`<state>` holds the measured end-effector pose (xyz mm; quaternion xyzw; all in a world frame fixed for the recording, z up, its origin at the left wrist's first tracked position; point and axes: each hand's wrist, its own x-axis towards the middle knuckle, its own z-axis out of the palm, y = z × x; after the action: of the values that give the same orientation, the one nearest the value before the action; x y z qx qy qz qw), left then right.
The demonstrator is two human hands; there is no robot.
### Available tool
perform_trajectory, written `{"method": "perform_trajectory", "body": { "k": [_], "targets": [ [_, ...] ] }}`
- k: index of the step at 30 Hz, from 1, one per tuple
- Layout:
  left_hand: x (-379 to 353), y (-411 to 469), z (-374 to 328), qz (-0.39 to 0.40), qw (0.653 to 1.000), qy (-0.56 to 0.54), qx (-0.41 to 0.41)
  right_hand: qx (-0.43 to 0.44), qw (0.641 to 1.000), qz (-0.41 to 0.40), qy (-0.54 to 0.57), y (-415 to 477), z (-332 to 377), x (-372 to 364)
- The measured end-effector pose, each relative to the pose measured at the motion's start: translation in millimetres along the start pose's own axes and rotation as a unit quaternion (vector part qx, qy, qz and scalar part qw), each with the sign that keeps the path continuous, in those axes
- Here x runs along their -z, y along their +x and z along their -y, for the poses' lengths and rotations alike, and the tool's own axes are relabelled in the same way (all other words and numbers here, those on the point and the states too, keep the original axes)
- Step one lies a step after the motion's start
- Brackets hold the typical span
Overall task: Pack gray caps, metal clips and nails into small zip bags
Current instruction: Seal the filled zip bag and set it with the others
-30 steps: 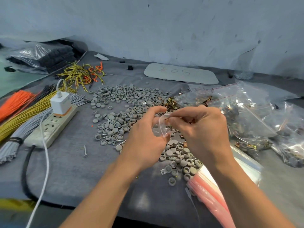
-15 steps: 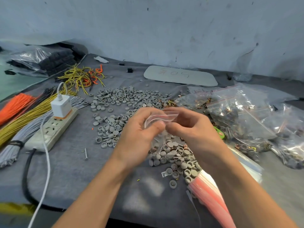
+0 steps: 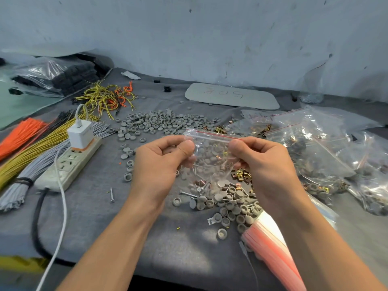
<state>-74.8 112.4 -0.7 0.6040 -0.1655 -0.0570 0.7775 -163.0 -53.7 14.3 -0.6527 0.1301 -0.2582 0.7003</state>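
- Head view: the left hand (image 3: 159,162) and the right hand (image 3: 266,164) hold a small clear zip bag with a red line along its top (image 3: 210,158) between them, above the middle of the bench (image 3: 100,227), which is covered in gray cloth.
- Each hand pinches one upper corner of the bag between thumb and curled fingers, so the top edge is stretched level.
- Round gray caps and thin nails show through the lower part of the bag; which of them lie inside it and which lie behind it is hard to tell.
- A near pile of round gray plastic caps (image 3: 231,206) lies on the bench just below the bag, with nails mixed in.
- A wider spread of the same caps (image 3: 163,122) lies farther off, beyond the hands.
- Small gold-coloured metal clips (image 3: 241,175) lie just beside the right hand.
- One loose steel nail (image 3: 112,195) lies apart, left of the left forearm.
- A stack of empty zip bags with pink-red strips (image 3: 270,244) sits near right, partly under the right forearm.
- Filled clear bags (image 3: 315,148) are heaped on the right.
- A beige power strip (image 3: 69,164) with a white charger (image 3: 80,134) plugged into it lies on the left, beside bundles of orange, yellow and gray wires (image 3: 31,150).
- A pale rounded board with handwriting (image 3: 231,95) lies far off by the wall.
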Motion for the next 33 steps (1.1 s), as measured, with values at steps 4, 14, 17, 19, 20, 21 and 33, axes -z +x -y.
{"method": "perform_trajectory", "body": {
  "k": [4,14,17,19,20,21,33],
  "targets": [
    [-2.3,-0.4,-0.6,0.014,1.0,0.01,-0.002,-0.002,0.999,0.032,-0.014,-1.2,-1.0,0.3],
    [-7.0,-2.1,-0.3,-0.035,0.999,0.014,0.016,-0.016,1.0,-0.016,-0.016,0.5,-4.9,-7.5],
    [-5.1,-1.7,1.1,-0.039,0.999,0.015,0.019,-0.01,1.0,-0.009,-0.028,0.1,-7.5,-8.6],
    [-3.2,-0.9,2.7,-0.055,0.998,0.018,0.024,-0.006,1.0,-0.008,-0.024,-0.6,-8.9,-10.3],
    [-2.5,-0.5,3.4,-0.059,0.998,0.019,0.025,-0.005,1.0,-0.01,-0.021,-0.8,-9.2,-11.0],
    [-2.3,-0.4,3.5,-0.059,0.998,0.017,0.027,-0.004,1.0,-0.011,-0.018,-1.0,-9.3,-11.6],
    [-5.5,-2.2,3.2,-0.013,0.999,-0.015,0.049,-0.01,1.0,-0.004,0.012,0.6,-11.3,-20.7]
  ]
}}
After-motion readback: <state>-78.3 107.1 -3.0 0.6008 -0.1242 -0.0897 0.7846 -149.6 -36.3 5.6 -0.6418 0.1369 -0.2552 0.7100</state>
